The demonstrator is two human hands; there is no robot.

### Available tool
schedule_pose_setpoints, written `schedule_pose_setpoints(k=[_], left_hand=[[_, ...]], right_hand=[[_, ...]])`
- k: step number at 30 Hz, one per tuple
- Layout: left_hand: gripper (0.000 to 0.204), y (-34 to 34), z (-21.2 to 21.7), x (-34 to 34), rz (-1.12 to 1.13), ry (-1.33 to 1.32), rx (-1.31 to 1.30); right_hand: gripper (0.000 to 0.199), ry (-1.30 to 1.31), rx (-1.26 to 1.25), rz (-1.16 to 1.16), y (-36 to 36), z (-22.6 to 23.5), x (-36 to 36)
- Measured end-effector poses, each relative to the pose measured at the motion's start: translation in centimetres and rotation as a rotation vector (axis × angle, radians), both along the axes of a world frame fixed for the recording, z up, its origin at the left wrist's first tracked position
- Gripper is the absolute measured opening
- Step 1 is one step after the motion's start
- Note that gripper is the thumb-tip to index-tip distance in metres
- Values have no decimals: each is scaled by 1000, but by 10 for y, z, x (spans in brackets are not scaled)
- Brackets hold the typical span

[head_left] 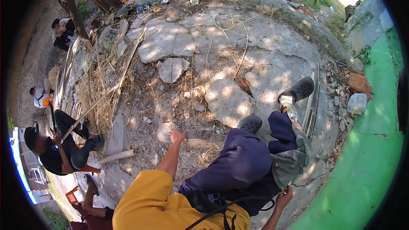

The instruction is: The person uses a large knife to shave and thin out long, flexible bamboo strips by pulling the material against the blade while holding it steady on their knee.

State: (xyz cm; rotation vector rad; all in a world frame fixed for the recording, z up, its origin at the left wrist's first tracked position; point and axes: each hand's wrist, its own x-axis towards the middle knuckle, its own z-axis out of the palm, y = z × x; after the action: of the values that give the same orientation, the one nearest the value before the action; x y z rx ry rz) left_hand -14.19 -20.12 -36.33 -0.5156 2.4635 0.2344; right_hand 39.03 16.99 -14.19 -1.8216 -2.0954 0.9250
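Note:
My left hand (pixel 177 136) reaches out low over the broken ground, fingers apart and loosely bent, with nothing visible in them. Beneath it lies a flat pale stone (pixel 166 132), and a short pale strip (pixel 197 142) is close by; contact is unclear. Beside my right hip, my right hand (pixel 284 196) hangs with its fingers loosely curved and no object showing in it. A grey-green cloth (pixel 294 159) drapes over my right leg just above that hand. My knees, in dark trousers (pixel 232 157), are bent, and I wear dark clogs (pixel 301 88).
Cracked concrete slabs (pixel 166 40) and a loose stone (pixel 173 70) lie ahead, with thin cane strands (pixel 247 44) over them. At left are straw and long split strips (pixel 70 83), a cut pole (pixel 117 156) and a seated person (pixel 59 145). A green wall (pixel 370 145) borders the right.

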Motion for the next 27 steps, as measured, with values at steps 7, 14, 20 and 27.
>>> schedule_pose_setpoints(k=[7,14,20,27], left_hand=[[33,11,-20,-1,-98,193,162],[19,48,-36,-3,-131,506,515],[34,77,-45,-5,-155,385,468],[33,99,-26,-7,-124,229,262]], right_hand=[[27,29,-13,80,-8,-10,8],[29,87,-72,68,-17,-14,5],[32,124,-161,31,-21,-30,14],[34,131,-215,-18,-28,-45,40]])
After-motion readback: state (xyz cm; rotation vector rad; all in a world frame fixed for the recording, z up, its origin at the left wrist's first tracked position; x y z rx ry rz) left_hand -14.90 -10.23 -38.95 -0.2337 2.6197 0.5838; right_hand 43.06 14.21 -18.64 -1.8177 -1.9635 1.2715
